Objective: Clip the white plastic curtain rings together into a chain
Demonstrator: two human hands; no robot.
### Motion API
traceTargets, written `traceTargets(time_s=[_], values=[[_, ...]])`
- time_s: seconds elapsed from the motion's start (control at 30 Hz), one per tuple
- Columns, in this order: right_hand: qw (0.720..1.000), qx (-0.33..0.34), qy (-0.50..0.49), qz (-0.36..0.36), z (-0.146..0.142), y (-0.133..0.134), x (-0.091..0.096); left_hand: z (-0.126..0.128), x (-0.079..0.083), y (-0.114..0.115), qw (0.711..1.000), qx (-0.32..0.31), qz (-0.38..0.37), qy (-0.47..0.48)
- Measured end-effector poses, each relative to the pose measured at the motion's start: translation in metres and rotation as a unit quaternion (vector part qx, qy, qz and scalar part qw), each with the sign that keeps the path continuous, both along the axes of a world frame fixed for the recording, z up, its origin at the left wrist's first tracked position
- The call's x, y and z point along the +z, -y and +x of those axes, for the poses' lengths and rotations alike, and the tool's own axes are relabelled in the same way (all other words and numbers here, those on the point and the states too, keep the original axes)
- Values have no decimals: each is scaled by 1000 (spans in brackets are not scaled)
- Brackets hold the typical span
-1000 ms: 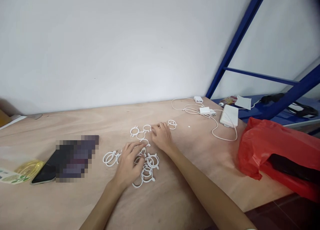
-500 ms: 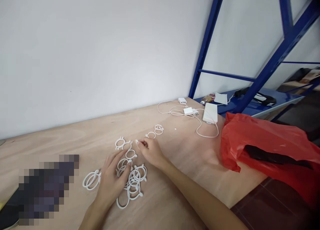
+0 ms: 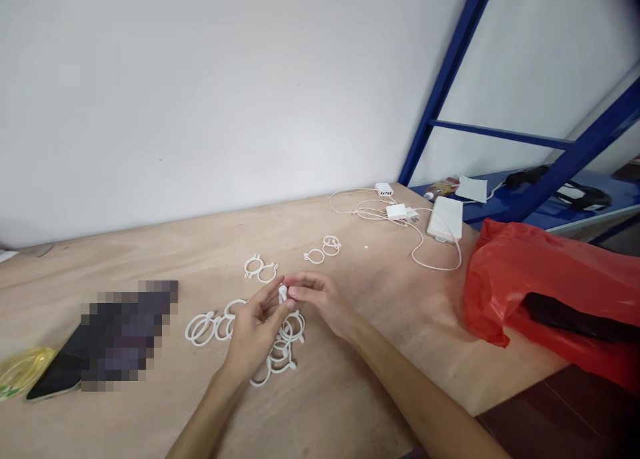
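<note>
My left hand [image 3: 253, 329] and my right hand [image 3: 320, 299] meet just above a wooden table [image 3: 200, 259]. Together their fingertips pinch one small white plastic ring [image 3: 283, 292]. Under and beside them lies a heap of several white rings with little tabs [image 3: 285, 342]. More rings lie to the left [image 3: 203, 327]. A pair of rings [image 3: 261, 268] rests behind the hands, and another pair [image 3: 323, 249] lies farther to the right.
A phone with a blurred patch [image 3: 100, 342] lies at the left beside a yellow packet [image 3: 20, 369]. White chargers, cables [image 3: 400, 214] and a white power bank [image 3: 444, 218] sit at the back right. A red plastic bag [image 3: 540, 292] overhangs the table's right edge, by a blue metal rack [image 3: 450, 66].
My right hand drew back from the far rings toward my left hand. Both hands lifted off the heap and now pinch one ring between them. The view swung left again.
</note>
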State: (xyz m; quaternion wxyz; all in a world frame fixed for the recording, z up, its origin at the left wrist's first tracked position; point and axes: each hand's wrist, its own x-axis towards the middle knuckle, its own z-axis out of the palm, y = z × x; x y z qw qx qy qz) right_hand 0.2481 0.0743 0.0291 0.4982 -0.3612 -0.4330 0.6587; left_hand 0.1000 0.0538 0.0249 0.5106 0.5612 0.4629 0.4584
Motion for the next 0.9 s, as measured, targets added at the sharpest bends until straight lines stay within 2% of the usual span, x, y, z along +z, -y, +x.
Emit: traceTargets(time_s=[0.1,0.23,0.4,0.5,0.67,0.9], values=[[998,0,50,35,-1,1,-1,-1,-1,2,1000,-12,0,-14],[992,-38,95,72,-3,3,1,-3,1,1,999,-30,-9,-9],[990,-38,109,75,-3,6,2,-7,6,0,993,-91,-67,22],[986,-41,128,101,-4,7,0,-8,9,0,992,-89,-79,32],[963,-73,171,197,-4,8,0,-6,16,2,994,-88,-60,4],[956,-80,191,209,-2,9,0,-3,19,6,993,-93,-19,-67]])
